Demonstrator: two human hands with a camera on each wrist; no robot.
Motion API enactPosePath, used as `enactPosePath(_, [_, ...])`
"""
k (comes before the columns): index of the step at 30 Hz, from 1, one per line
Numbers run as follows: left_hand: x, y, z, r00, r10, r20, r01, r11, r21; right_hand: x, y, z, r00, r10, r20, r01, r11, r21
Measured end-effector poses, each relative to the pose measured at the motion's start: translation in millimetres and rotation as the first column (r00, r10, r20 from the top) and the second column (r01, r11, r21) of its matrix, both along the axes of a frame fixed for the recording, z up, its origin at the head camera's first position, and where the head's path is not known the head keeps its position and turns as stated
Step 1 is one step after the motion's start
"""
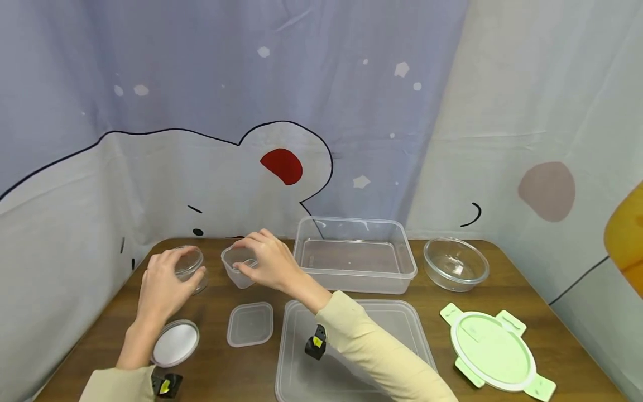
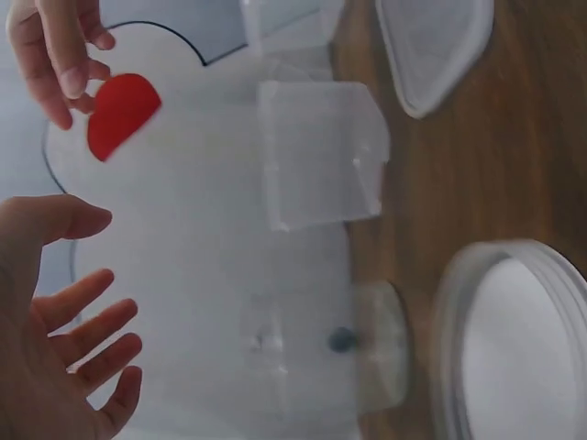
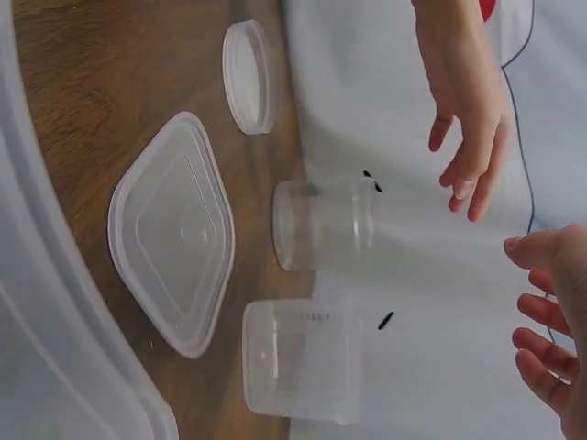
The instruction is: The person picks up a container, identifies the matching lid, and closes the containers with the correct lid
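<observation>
My left hand [image 1: 168, 279] hovers by a small round clear jar [image 1: 193, 267] at the back left of the wooden table [image 1: 502, 290]. In the left wrist view the left hand [image 2: 55, 339] has its fingers spread and stands apart from the jar [image 2: 367, 357]. My right hand [image 1: 266, 259] reaches over a small square clear container [image 1: 236, 271]. The right wrist view shows the right hand [image 3: 550, 330] open, with a gap to the square container [image 3: 303, 357] and the jar [image 3: 321, 225]. Neither hand holds anything.
A small square lid [image 1: 249, 324] and a round white lid [image 1: 176, 343] lie near the front left. A large clear box [image 1: 354, 254], its big lid [image 1: 402, 329], a glass bowl [image 1: 454, 262] and a green clip lid [image 1: 494, 349] fill the right. A curtain hangs behind.
</observation>
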State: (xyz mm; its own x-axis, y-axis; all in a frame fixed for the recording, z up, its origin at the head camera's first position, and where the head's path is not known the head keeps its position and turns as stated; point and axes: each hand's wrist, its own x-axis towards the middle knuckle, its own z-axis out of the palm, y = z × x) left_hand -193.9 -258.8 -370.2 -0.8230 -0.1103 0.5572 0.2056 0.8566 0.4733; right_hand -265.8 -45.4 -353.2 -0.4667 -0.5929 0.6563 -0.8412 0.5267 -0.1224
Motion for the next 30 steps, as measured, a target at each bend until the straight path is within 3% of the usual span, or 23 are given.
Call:
enactPosePath(11, [-5.7,-29.2,-7.4,0.999,0.033,0.018,-0.035,0.993,0.115,-2.0,-33.6,-11.2,1.0,-0.007,0.004,0.007,1.0,-0.001])
enactPosePath(16, [-8.2,-43.2,-8.7,0.996,0.051,0.071,-0.06,0.99,0.124,0.9,-45.8,-13.8,0.999,-0.034,-0.008,0.034,0.998,0.051])
enactPosePath(23, [-11.3,-65.3,-12.8,0.987,0.066,0.146,-0.089,0.984,0.152,7.3,-62.8,-13.9,1.0,-0.011,0.019,0.009,0.994,0.105])
enactPosePath(30, [-17.8,-80.1,-9.5,0.962,0.017,0.271,-0.066,0.982,0.176,7.7,-75.5,-17.6,0.994,0.006,0.107,-0.022,0.989,0.145])
